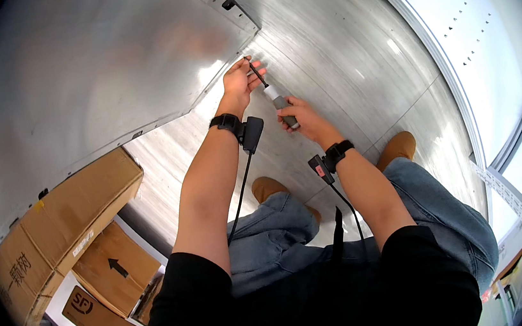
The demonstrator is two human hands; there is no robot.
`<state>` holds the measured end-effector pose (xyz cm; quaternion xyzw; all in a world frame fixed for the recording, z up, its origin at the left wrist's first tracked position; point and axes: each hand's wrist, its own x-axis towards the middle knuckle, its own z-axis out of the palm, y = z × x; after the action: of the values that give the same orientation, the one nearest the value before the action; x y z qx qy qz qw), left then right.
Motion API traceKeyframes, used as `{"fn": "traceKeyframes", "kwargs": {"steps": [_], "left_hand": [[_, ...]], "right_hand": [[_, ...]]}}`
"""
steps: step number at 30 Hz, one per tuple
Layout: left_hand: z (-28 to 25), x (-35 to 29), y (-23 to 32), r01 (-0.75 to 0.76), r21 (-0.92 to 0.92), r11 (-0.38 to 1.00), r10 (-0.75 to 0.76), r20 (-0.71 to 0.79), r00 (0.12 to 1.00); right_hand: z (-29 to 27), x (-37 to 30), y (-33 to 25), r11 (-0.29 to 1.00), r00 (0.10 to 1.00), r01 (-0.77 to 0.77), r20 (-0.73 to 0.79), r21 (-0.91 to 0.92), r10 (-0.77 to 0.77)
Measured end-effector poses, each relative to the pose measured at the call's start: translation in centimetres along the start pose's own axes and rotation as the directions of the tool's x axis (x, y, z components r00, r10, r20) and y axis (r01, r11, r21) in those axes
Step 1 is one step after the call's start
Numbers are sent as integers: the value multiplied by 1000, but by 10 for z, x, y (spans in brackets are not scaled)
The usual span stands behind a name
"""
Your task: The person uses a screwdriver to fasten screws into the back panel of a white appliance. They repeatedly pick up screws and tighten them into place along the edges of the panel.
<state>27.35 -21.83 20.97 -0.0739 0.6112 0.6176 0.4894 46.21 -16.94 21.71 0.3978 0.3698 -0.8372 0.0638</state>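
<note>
My right hand [306,119] was closed around the lower part of the grey handle of a screwdriver [272,93], the pale collar standing clear beyond my fingers. The dark shaft slanted up and to the left from that grip, its tip at the thumb and forefinger of my left hand [237,82]; I could not tell whether they pinched it. The other left fingers were spread beside the shaft, near the metal panel [102,65] and above the grey plank floor [340,70].
</note>
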Motion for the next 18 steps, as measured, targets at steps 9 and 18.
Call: {"fn": "traceKeyframes", "kwargs": {"steps": [9, 18], "left_hand": [[-11, 21, -13, -93, -41, 995, 88, -117, 989], [-10, 33, -24, -115, -40, 993, 111, -95, 989]], "right_hand": [[1, 12, 15, 999, 998, -10, -61, 45, 13], [-7, 19, 20, 998, 995, 5, -98, 56, 1]]}}
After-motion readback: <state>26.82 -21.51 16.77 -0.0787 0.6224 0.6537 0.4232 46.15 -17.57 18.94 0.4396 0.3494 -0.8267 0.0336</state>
